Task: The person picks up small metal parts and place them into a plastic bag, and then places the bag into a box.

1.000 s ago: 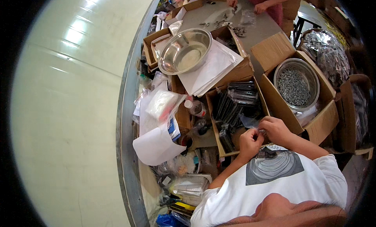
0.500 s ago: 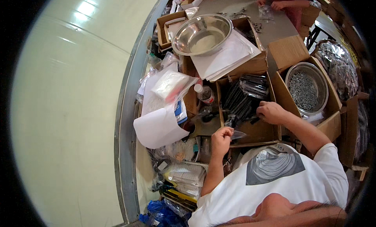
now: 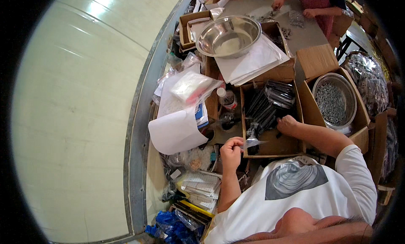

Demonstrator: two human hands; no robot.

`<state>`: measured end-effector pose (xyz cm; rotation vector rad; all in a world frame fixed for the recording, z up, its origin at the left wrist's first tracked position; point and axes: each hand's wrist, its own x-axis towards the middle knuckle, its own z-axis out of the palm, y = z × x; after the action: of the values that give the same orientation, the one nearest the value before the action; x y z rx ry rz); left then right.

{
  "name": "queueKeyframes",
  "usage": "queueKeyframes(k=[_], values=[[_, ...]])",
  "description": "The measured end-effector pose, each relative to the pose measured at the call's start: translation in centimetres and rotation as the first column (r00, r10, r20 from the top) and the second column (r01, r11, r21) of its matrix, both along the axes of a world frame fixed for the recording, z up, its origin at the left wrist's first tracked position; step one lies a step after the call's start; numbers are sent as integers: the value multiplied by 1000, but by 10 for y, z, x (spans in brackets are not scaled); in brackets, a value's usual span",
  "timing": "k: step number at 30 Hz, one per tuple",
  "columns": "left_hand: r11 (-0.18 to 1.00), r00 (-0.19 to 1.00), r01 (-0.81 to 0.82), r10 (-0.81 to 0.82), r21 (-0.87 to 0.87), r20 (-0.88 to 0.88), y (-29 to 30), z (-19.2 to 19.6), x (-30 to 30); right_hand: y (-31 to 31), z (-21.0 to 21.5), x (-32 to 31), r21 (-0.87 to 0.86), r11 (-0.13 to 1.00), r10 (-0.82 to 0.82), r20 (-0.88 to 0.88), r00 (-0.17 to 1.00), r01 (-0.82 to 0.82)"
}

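The left hand [image 3: 231, 150] pinches a small clear bag [image 3: 254, 143] just beside the cardboard box [image 3: 274, 149], while the right hand [image 3: 288, 125], fingers curled, rests inside it on the black packets [image 3: 265, 107].

The open cardboard box [image 3: 274, 149] has bare floor along its near edge, and the right hand [image 3: 288, 125] rests there beside the stack of dark packets [image 3: 268, 105] crowding its far half. The left hand [image 3: 231, 149] sits just outside the box's left wall, hemmed by a water bottle [image 3: 228, 100], curled white paper [image 3: 177, 130] and bagged clutter. A bowl of screws [image 3: 334, 101] fills the neighbouring box on the right.
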<state>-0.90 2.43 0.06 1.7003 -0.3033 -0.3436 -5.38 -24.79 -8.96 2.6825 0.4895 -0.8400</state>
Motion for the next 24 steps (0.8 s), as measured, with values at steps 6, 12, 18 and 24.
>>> queueKeyframes(k=[6,12,18,24], values=[[996,996,80,-82,48,35,-16,13,-2,1,1,3,25,997,-67,-54,996,69],[996,996,83,-83,37,10,-15,6,-1,-3,44,-1,213,952,-256,171,951,218],[987,987,160,-159,-16,34,-29,1,-1,-43,65,22,454,751,-659,470,588,479],[969,969,245,-245,-21,11,-57,-1,-10,-34,55,11,472,739,-674,519,526,481]])
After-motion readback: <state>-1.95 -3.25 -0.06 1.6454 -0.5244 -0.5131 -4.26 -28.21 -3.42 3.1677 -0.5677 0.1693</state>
